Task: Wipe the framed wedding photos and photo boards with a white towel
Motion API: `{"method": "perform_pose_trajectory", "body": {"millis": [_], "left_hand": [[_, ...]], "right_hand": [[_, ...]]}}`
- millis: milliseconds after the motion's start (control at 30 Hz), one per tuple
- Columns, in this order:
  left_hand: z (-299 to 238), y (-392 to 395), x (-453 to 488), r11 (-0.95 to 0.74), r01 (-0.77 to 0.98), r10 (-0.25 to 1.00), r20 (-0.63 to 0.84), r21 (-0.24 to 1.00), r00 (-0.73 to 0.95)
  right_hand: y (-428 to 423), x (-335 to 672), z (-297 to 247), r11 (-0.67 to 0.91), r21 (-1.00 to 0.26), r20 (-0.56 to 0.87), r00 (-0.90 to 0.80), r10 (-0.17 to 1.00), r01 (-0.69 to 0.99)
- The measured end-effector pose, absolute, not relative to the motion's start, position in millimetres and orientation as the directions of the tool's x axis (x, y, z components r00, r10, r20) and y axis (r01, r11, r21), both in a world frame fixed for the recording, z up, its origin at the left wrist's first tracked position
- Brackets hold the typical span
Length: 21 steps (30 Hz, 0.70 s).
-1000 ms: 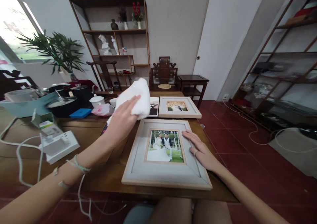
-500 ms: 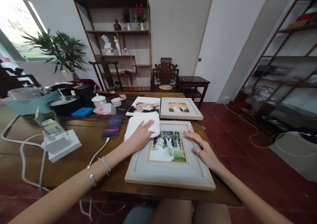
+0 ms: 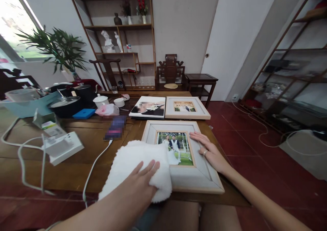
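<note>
Since the earlier frame my left hand (image 3: 141,182) has dragged the fluffy white cloth (image 3: 130,161) from the frame's far left corner to its near left corner. Fingers spread, it presses the cloth flat over the wooden table's (image 3: 76,169) edge. Just right lies the pale bevelled picture frame (image 3: 195,180), long axis running away from me. My right hand (image 3: 211,152) rests open and flat on its right border. Farther off sit a smaller frame (image 3: 187,107) and a frameless print (image 3: 148,107).

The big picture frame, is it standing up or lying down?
Lying down: the frame is flat on the table, photo up, right hand on it.
</note>
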<state>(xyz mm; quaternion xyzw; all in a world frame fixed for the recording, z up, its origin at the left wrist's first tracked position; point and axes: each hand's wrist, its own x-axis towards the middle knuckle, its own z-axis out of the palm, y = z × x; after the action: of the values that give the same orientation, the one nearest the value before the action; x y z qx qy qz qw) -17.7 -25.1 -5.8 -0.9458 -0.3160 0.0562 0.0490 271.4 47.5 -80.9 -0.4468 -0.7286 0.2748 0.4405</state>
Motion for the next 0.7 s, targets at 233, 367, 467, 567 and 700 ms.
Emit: {"method": "perform_pose_trajectory", "body": {"millis": [233,367,467,567,700], "left_hand": [[-19,2,-9,-0.698,0.699,0.710,-0.020,-0.155,0.704],[-19,56,-4,-0.568,0.804,0.795,0.135,-0.176,0.591],[-21,87,0,-0.523,0.825,0.804,0.198,-0.213,0.561],[-22,94,5,-0.525,0.811,0.802,0.169,-0.257,0.573],[-13,60,8,-0.561,0.781,0.811,0.007,-0.275,0.585]], "right_hand": [[51,276,-82,0.512,-0.744,0.402,-0.324,0.856,0.430],[51,277,-82,0.541,-0.725,0.421,-0.346,0.838,0.427],[51,275,-81,0.505,-0.746,0.399,-0.314,0.861,0.435],[51,274,-81,0.459,-0.772,0.370,-0.277,0.887,0.440],[52,273,-82,0.438,-0.794,0.362,-0.251,0.898,0.422]]}}
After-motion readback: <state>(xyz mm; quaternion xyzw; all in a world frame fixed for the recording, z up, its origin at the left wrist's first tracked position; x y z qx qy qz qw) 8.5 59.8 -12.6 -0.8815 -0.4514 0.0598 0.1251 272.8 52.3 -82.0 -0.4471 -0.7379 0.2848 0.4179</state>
